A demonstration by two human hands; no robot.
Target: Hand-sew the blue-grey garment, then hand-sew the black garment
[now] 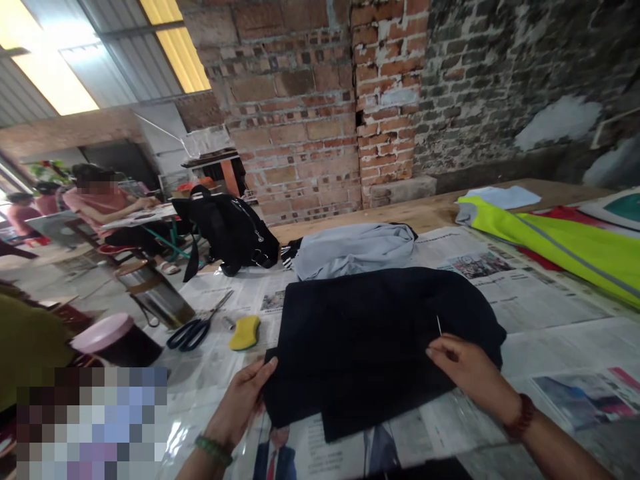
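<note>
A dark, nearly black folded cloth (360, 340) lies in front of me on the newspaper-covered table. Its left corner is pinched between the thumb and fingers of my left hand (245, 390), which wears a green bead bracelet. Over the cloth's right part, my right hand (463, 363) is closed in a pinch on a thin needle (439, 325) that points upward. No thread can be made out on it. A red bead bracelet circles my right wrist. Behind the dark cloth, and partly covered by it, is a bundled light grey cloth (355, 250).
Left of the cloth lie a yellow sponge (245, 333), dark-handled scissors (200, 325), a steel flask (155, 293) and a pink-lidded container (117, 339). A black backpack (227, 230) stands at the back. A neon-yellow vest (565, 243) lies right. A person (97, 200) sits working farther off.
</note>
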